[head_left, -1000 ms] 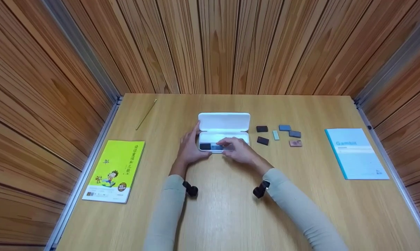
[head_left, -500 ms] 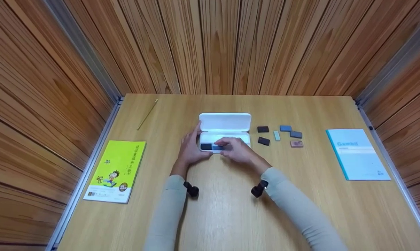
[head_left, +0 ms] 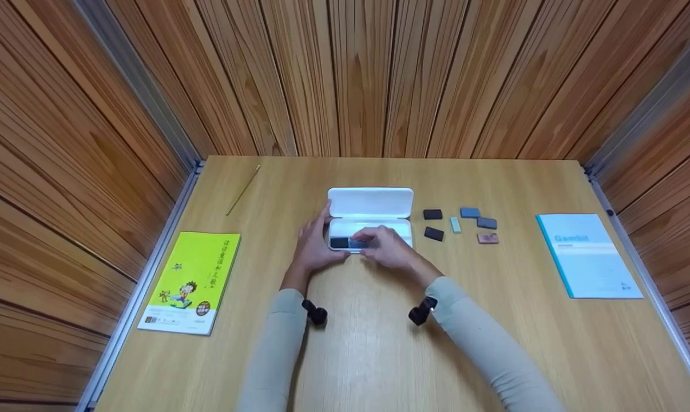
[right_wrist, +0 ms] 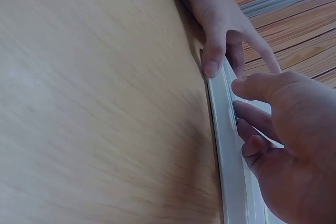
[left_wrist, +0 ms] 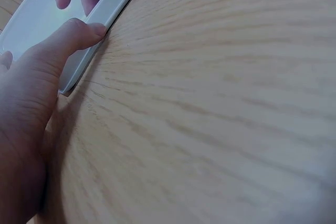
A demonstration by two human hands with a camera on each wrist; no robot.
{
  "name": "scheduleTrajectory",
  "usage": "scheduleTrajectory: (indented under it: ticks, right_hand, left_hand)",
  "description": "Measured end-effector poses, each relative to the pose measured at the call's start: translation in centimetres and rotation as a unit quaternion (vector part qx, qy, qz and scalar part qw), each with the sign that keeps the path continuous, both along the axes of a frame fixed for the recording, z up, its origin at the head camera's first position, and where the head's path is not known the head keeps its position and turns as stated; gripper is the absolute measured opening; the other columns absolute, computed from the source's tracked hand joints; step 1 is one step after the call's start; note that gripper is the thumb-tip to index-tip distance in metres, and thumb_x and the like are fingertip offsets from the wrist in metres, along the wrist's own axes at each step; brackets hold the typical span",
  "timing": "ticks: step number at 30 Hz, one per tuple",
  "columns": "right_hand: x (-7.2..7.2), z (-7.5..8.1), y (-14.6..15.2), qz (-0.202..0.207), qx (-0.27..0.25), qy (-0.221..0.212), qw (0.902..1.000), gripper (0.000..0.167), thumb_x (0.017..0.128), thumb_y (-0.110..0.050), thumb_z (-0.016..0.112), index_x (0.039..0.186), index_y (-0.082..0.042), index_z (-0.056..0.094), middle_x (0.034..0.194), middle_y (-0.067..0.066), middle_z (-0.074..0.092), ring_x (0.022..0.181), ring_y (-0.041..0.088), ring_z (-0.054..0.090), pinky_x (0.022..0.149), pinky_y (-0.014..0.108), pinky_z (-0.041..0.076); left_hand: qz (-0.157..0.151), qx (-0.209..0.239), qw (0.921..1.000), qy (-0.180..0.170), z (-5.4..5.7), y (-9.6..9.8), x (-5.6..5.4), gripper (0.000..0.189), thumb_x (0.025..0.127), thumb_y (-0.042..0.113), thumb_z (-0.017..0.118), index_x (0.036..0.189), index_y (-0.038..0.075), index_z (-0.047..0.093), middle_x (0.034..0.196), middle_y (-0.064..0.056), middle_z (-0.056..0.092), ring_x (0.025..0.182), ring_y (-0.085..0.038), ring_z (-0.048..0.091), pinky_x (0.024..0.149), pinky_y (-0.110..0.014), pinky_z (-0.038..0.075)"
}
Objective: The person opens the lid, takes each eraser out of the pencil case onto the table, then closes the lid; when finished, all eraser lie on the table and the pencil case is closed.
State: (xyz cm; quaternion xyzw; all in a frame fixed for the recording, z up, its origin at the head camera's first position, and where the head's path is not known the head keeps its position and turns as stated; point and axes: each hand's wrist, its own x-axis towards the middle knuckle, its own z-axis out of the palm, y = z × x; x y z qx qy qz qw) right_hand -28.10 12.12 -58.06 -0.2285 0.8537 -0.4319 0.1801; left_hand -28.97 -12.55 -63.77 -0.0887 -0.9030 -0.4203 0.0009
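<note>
An open white pencil case (head_left: 371,203) lies in the middle of the table, its lid tipped back. My left hand (head_left: 315,243) grips its left end, the thumb along the front rim and the fingers toward the back. In the case's front part sit a black eraser (head_left: 339,242) and, to its right, a blue eraser (head_left: 355,244). My right hand (head_left: 388,246) reaches in from the right, its thumb and curled fingers pinching the blue eraser, which they partly cover. In the right wrist view, those fingers (right_wrist: 254,116) are just inside the case's front wall.
Right of the case lie dark erasers (head_left: 433,233), a light green one (head_left: 455,225), blue ones (head_left: 470,213) and a pink one (head_left: 487,238). A pale blue notebook (head_left: 591,257) is far right. A yellow-green book (head_left: 190,280) and a thin pencil (head_left: 242,190) lie left.
My right hand and wrist have shifted slightly left, its fingers staying at the blue eraser in the case. The left hand keeps its grip on the case.
</note>
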Motion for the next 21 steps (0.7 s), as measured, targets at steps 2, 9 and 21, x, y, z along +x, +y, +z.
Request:
scheduleTrajectory:
  ticks: [2,9,21]
  right_hand:
    - [-0.05,-0.02,0.02,0.0,-0.002,-0.001,1.0,0.038,0.108,-0.006,0.072,0.145,-0.014,0.075,0.148,0.012,0.076,0.149,0.036,0.065,0.133,0.062,0.041]
    - [-0.33,-0.06,-0.04,-0.015,0.005,0.002,0.9999,0.036,0.107,-0.006,0.073,0.142,-0.015,0.077,0.141,0.014,0.071,0.136,0.036,0.065,0.12,0.058,0.052]
    - [-0.5,-0.28,-0.08,0.005,0.034,0.034,0.9988,0.035,0.106,-0.007,0.075,0.139,-0.017,0.081,0.131,0.016,0.061,0.123,0.031,0.054,0.109,0.047,0.044]
  left_hand:
    - [0.002,0.003,1.0,-0.002,-0.04,0.02,0.03,0.133,0.08,0.048,0.099,0.182,0.036,0.015,0.166,-0.004,0.059,0.158,-0.031,0.048,0.137,-0.062,0.027]
    - [0.003,0.007,0.9999,-0.008,0.23,0.08,0.06,0.133,0.08,0.047,0.099,0.182,0.037,0.015,0.166,-0.005,0.059,0.159,-0.032,0.046,0.139,-0.064,0.023]
    - [0.002,0.004,1.0,-0.003,0.11,0.12,0.07,0.133,0.079,0.046,0.099,0.182,0.036,0.015,0.164,-0.006,0.059,0.155,-0.033,0.048,0.136,-0.066,0.028]
